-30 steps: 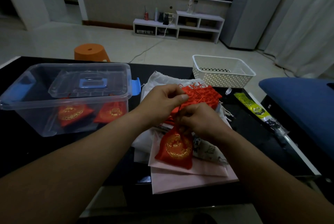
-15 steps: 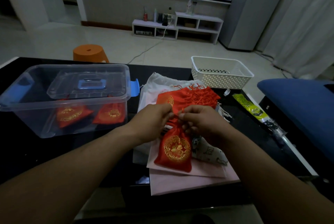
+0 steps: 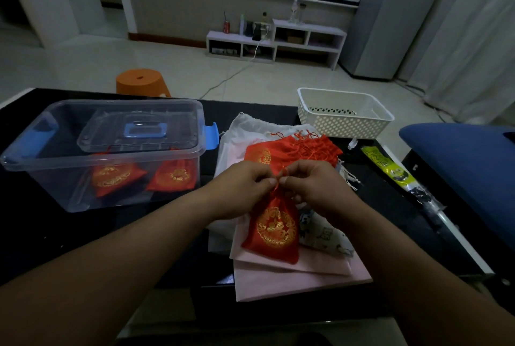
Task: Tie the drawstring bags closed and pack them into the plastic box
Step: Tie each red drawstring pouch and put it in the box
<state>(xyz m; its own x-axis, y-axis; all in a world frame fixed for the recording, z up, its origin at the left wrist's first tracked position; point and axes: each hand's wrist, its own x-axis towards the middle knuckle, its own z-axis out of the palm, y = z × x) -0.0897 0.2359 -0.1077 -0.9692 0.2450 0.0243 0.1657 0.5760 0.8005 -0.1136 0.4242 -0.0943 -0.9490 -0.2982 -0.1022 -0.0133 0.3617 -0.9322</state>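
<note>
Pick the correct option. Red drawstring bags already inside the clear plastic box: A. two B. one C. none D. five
A: two red bags show through the wall of the plastic box; a third bag lies outside it, its drawstring pinched by the left hand and the right hand.

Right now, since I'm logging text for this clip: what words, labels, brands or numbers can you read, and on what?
No text is legible here.
Red fabric drawstring bag: round gold ornament, no readable characters.
Yellow-green plastic packet: dark print, too blurred to read.
Small red can in the distance: label too small to read.
</note>
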